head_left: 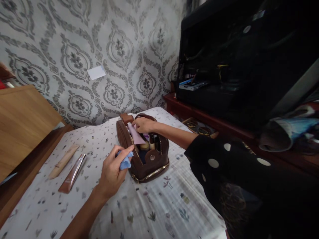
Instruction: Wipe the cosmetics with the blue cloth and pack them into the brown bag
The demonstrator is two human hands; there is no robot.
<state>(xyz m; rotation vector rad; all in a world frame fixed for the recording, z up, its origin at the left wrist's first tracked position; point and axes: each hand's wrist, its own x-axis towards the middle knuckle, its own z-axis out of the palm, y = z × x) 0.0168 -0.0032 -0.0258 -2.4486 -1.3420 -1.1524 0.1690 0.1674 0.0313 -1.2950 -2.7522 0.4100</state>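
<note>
An unzipped brown cosmetic bag (151, 166) stands on the patterned white cloth, with several cosmetics inside. My right hand (144, 125) reaches into its far part, fingers closed on the upper end of a pale lilac tube (136, 135) that leans in the opening. A bottle with a dark cap (152, 141) and a round beige item (144, 146) show beside the tube. At the bag's near left side, my left hand (113, 167) is closed around a crumpled light blue cloth (126, 161). Left of that hand lie a beige tube (64, 161) and a shiny rose-brown tube (72, 173).
The white cloth (149, 215) covers the surface up to the papered wall (119, 46). A wooden panel (25, 122) borders it on the left. On the right stand a large black screen (239, 66) and a red-brown cabinet (194, 111) with an open drawer (214, 134).
</note>
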